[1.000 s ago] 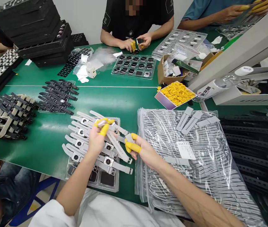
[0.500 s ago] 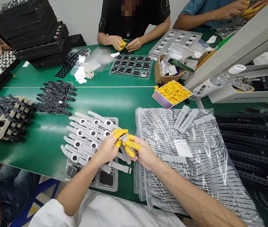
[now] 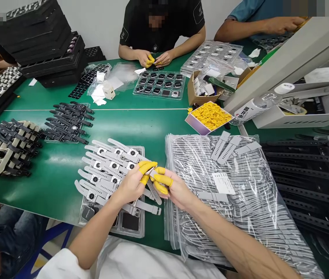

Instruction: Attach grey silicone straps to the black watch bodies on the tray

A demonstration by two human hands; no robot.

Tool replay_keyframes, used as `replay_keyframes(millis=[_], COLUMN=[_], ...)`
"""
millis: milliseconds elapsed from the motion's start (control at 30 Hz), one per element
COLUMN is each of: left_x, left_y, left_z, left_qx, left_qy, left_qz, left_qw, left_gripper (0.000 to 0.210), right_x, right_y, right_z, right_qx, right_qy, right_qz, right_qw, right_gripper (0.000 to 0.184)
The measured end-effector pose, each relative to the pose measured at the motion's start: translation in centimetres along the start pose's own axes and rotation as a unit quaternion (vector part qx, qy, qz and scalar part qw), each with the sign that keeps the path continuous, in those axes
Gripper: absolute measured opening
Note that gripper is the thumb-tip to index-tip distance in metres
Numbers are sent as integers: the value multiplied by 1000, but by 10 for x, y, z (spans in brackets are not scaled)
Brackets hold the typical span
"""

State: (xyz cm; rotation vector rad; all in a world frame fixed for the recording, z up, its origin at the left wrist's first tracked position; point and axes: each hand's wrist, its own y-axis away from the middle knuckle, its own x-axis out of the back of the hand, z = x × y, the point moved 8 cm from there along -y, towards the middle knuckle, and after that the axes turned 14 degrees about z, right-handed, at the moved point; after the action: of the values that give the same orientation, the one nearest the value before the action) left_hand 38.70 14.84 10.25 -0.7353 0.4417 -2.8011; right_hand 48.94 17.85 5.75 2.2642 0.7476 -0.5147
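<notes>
White short-sleeved shirt [image 3: 144,261], creased across the front; left sleeve [image 3: 65,266], at the shirt's left edge, loose and ending near the elbow. Beyond the shirt, left hand [image 3: 132,183] and right hand [image 3: 178,190], each fitted with yellow finger cots [image 3: 163,179].

Opposite you, a co-worker [image 3: 164,35] is bending forward; to your right, a bottle [image 3: 254,108] is sitting by a white box [image 3: 306,121]; far left, black trays [image 3: 44,40] are towering!

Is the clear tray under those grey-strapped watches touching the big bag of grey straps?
Apart. The head view shows a strip of green table between the right edge of the tray and the bag.
</notes>
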Motion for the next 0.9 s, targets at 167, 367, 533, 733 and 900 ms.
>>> replay_keyframes(millis=[167, 367, 533, 733, 900], left_x=[-2, -2, -2, 2, 25], left_y=[-1, -1, -2, -6, -9], left_z=[2, 9, 11, 14, 30], left_qx=[-7, -22, -76, -56, -58], left_qy=[-23, -26, -133, -44, -106], left_qz=[2, -33, -35, -34, -29], left_qw=[1000, 999, 988, 997, 992], left_gripper=[60, 51, 46, 45, 62], right_x=[0, 5, 7, 1, 7], right_y=[0, -1, -2, 0, 6], right_z=[1, 3, 4, -3, -36], right_qx=[-12, -13, -36, 8, 214], right_qy=[-40, -48, 6, 36, 253], right_qz=[8, 18, 39, 7, 18], right_qw=[999, 999, 999, 999, 943], right_gripper=[26, 27, 29, 29, 31])
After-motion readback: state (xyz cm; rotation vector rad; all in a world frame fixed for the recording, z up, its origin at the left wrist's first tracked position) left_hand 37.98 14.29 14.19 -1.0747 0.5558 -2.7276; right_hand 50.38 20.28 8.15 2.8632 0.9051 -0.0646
